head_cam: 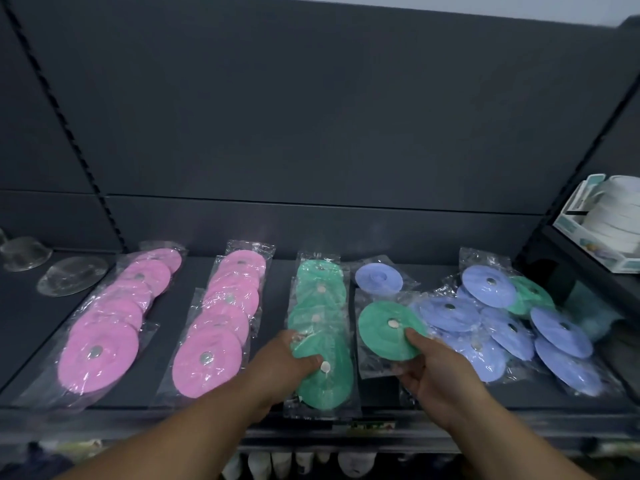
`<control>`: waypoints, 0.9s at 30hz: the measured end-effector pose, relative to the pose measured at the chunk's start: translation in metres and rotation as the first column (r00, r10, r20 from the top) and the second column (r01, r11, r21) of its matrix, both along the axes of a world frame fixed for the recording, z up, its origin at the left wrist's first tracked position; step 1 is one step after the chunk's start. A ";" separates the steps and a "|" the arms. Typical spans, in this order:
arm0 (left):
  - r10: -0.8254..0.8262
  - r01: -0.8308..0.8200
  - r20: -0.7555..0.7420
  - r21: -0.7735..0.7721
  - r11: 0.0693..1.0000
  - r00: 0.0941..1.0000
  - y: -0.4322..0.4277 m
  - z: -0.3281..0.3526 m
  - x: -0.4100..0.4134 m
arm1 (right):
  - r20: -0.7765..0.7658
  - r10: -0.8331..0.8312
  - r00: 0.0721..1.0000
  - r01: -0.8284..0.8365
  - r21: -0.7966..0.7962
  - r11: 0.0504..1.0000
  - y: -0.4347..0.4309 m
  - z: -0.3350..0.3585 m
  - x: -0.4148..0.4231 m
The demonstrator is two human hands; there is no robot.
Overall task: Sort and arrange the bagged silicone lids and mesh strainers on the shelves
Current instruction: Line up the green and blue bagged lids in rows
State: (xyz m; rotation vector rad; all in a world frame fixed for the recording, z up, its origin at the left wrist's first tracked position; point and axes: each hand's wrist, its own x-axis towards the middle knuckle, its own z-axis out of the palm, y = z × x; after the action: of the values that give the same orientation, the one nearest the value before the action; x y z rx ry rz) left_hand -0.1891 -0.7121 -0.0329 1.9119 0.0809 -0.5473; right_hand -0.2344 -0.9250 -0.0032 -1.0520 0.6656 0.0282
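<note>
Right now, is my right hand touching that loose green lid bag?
Touching. The head view shows the right hand pinching the bagged green lid, thumb lying on its front edge.

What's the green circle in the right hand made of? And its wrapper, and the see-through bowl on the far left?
The green lid in the right hand looks like matte rubber or silicone: dull, no shine. Its bag is thin clear plastic, crinkled and glossy. The bowl looks like glass or hard clear plastic; I cannot tell which.

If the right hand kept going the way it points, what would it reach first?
The right hand pinches a bagged green lid; straight on, it would likely meet the lone bagged blue lid behind it, though depth is unclear.
</note>
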 end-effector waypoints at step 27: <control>-0.459 0.053 0.335 0.759 0.649 0.823 -0.034 -0.007 0.007 | -0.036 0.009 0.999 -0.015 -0.156 0.988 -0.024 -0.010 0.004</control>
State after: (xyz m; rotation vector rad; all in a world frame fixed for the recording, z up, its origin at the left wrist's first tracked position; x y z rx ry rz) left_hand -0.1825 -0.7463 -0.0401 2.8420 -0.4040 -0.1713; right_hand -0.2308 -0.9490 -0.0128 -1.2085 0.7015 0.0049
